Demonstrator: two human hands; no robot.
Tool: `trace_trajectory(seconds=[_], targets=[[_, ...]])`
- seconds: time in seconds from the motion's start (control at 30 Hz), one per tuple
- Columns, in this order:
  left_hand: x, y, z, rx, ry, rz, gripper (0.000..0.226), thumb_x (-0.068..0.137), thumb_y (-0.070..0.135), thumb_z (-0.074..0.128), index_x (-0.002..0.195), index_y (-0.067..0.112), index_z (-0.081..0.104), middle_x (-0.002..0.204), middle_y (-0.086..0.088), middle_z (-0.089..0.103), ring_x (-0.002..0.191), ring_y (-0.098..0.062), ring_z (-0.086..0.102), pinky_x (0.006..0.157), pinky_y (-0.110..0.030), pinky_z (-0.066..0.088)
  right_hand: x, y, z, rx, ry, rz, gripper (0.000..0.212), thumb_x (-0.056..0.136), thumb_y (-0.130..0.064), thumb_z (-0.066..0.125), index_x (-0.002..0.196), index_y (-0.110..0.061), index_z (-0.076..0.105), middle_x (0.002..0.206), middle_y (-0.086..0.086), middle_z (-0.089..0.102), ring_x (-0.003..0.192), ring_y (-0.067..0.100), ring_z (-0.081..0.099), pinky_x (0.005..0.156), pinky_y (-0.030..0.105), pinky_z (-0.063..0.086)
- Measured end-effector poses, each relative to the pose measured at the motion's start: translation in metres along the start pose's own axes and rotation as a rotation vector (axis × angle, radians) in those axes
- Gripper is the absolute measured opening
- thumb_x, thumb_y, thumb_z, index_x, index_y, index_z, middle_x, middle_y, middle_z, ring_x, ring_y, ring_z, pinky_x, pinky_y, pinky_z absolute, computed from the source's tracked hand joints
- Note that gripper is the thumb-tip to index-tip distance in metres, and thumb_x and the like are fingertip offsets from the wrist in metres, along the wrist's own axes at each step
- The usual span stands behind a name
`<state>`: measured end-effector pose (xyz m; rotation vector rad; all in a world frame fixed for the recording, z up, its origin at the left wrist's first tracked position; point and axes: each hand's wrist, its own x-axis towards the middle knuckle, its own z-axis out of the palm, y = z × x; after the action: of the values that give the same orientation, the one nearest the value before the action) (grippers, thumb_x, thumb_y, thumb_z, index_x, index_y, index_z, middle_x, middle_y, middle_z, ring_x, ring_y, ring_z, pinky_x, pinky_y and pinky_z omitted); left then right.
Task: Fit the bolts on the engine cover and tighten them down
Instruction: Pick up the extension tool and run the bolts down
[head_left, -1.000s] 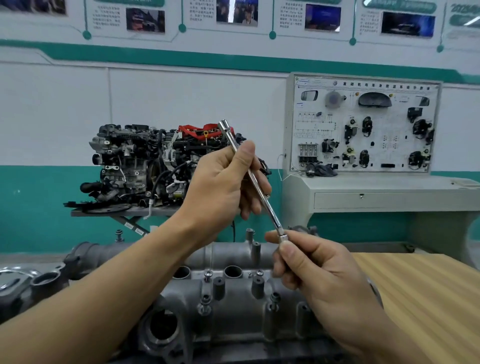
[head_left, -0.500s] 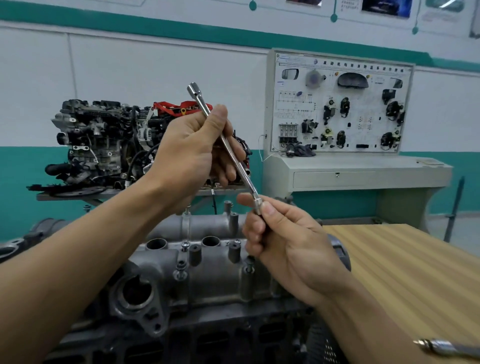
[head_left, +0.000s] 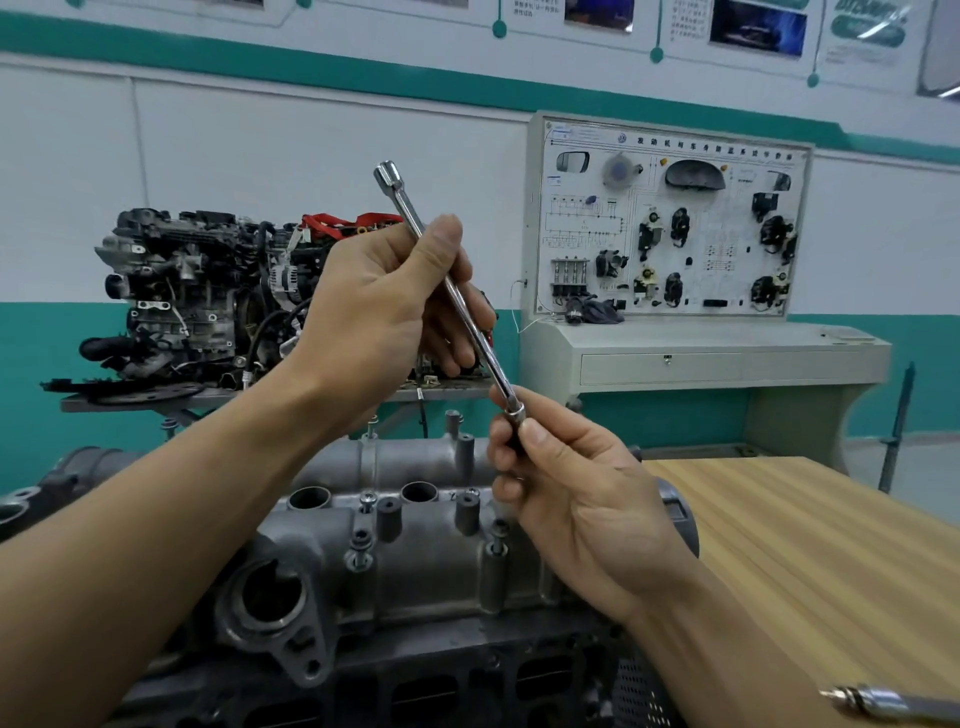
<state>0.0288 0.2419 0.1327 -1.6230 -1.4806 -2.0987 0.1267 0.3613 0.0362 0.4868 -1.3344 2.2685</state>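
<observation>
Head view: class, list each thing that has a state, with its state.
extension bar: held aloft, tilted
left hand: grips the bar's middle
right hand: pinches the dark piece at the bar's lower end
engine cover: lying flat, bolts standing in it
metal tool: lying loose on the table

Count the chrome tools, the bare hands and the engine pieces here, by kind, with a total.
Chrome tools: 2 (long chrome extension bar; chrome tool lying on the wooden table)
Bare hands: 2 (left hand; right hand)
Engine pieces: 2 (grey cast-metal engine cover; dark assembled engine behind)
Total: 6
</observation>
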Motion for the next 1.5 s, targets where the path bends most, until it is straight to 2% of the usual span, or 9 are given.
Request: trace_trajectory(seconds=[0.23, 0.4, 0.57, 0.7, 0.8, 1.0, 1.17, 1.4, 1.5], targets=[[-0.001, 0.0, 0.0, 0.056, -0.016, 0.061, 0.035, 0.105, 0.031, 0.045, 0.079, 0.011, 0.055, 0.064, -0.007, 0.071, 0.041, -0.019, 0.059, 0.039, -0.024, 0.047, -0.002, 0.003, 0.003, 0.022, 0.021, -0.054, 0.028, 0.083, -0.006, 0.056, 0.108, 0.002, 0.067, 0.076, 0.008, 0.065, 0.065, 0.011, 0.056, 0.057, 0.019, 0.048], [-0.003, 0.003, 0.002, 0.092, -0.019, 0.064, 0.034, 0.106, 0.03, 0.044, 0.08, 0.011, 0.054, 0.064, -0.006, 0.071, 0.042, -0.019, 0.059, 0.04, -0.024, 0.048, -0.002, 0.006, 0.003, -0.138, 0.095, -0.191, 0.026, 0.079, -0.009, 0.061, 0.101, -0.007, 0.074, 0.076, 0.009, 0.069, 0.065, 0.012, 0.059, 0.06, 0.02, 0.05], [-0.002, 0.005, 0.003, 0.021, -0.03, 0.021, 0.035, 0.106, 0.028, 0.04, 0.078, 0.012, 0.053, 0.063, -0.006, 0.071, 0.04, -0.016, 0.058, 0.039, -0.022, 0.046, -0.004, 0.004, 0.001, -0.04, 0.038, -0.151, 0.026, 0.085, -0.009, 0.058, 0.106, -0.005, 0.072, 0.074, 0.007, 0.064, 0.064, 0.012, 0.058, 0.061, 0.021, 0.05], [-0.003, 0.005, 0.004, 0.052, -0.035, 0.029, 0.035, 0.105, 0.03, 0.041, 0.078, 0.013, 0.053, 0.063, -0.006, 0.071, 0.041, -0.017, 0.058, 0.039, -0.022, 0.046, -0.004, 0.004, -0.001, -0.431, 0.109, -0.355, 0.027, 0.085, -0.016, 0.061, 0.109, -0.012, 0.073, 0.079, 0.006, 0.072, 0.07, 0.012, 0.064, 0.067, 0.02, 0.053], [-0.004, 0.004, 0.004, 0.051, -0.046, 0.025, 0.034, 0.105, 0.031, 0.042, 0.078, 0.013, 0.053, 0.064, -0.006, 0.072, 0.042, -0.017, 0.059, 0.04, -0.022, 0.047, -0.005, 0.005, -0.002, -0.468, 0.119, -0.389, 0.028, 0.085, -0.018, 0.063, 0.11, -0.012, 0.072, 0.082, 0.007, 0.074, 0.071, 0.013, 0.066, 0.069, 0.021, 0.055], [-0.004, 0.004, 0.003, 0.023, -0.09, 0.011, 0.034, 0.101, 0.038, 0.045, 0.079, 0.014, 0.056, 0.07, -0.008, 0.074, 0.048, -0.019, 0.062, 0.045, -0.024, 0.049, -0.004, 0.002, -0.003, -0.24, 0.094, -0.267, 0.034, 0.075, -0.013, 0.068, 0.108, -0.007, 0.065, 0.088, 0.012, 0.076, 0.077, 0.018, 0.072, 0.068, 0.023, 0.055], [-0.006, 0.004, 0.001, 0.043, -0.112, 0.056, 0.033, 0.102, 0.035, 0.042, 0.083, 0.015, 0.059, 0.073, -0.01, 0.074, 0.051, -0.022, 0.064, 0.046, -0.025, 0.05, -0.005, 0.002, -0.003, -0.421, 0.073, -0.367, 0.028, 0.078, -0.006, 0.068, 0.106, -0.005, 0.065, 0.092, 0.008, 0.078, 0.083, 0.018, 0.075, 0.073, 0.021, 0.057], [-0.005, 0.006, 0.001, -0.002, -0.078, 0.085, 0.031, 0.102, 0.031, 0.038, 0.081, 0.013, 0.053, 0.067, -0.008, 0.073, 0.045, -0.022, 0.059, 0.043, -0.025, 0.048, -0.008, 0.004, -0.007, -0.579, 0.094, -0.518, 0.028, 0.086, 0.006, 0.068, 0.102, -0.017, 0.066, 0.098, 0.003, 0.077, 0.091, 0.02, 0.075, 0.081, 0.023, 0.057], [-0.005, 0.007, 0.001, -0.013, -0.074, 0.092, 0.03, 0.102, 0.03, 0.038, 0.082, 0.013, 0.052, 0.068, -0.008, 0.073, 0.045, -0.022, 0.059, 0.044, -0.027, 0.048, -0.009, 0.006, -0.009, -0.62, 0.086, -0.525, 0.027, 0.087, 0.005, 0.069, 0.101, -0.018, 0.064, 0.099, 0.003, 0.077, 0.092, 0.021, 0.074, 0.082, 0.025, 0.057]])
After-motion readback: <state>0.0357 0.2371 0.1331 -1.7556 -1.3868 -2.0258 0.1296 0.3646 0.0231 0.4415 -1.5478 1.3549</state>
